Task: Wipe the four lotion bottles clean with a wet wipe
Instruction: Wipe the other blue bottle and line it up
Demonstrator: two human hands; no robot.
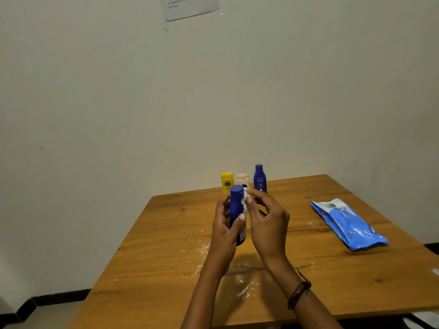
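Note:
My left hand (224,224) grips a dark blue lotion bottle (236,205) upright above the wooden table (166,233). My right hand (266,219) presses a crumpled white wet wipe (245,201) against the bottle's upper right side, just under its cap. Three other bottles stand at the table's far edge by the wall: a yellow bottle (226,182), a pale peach bottle (243,179) partly hidden behind the held one, and a second blue bottle (260,178).
A blue wet wipe pack (349,225) lies on the right side of the table. White smears and flecks (202,251) mark the tabletop below my hands. A paper sheet (190,5) hangs on the wall above.

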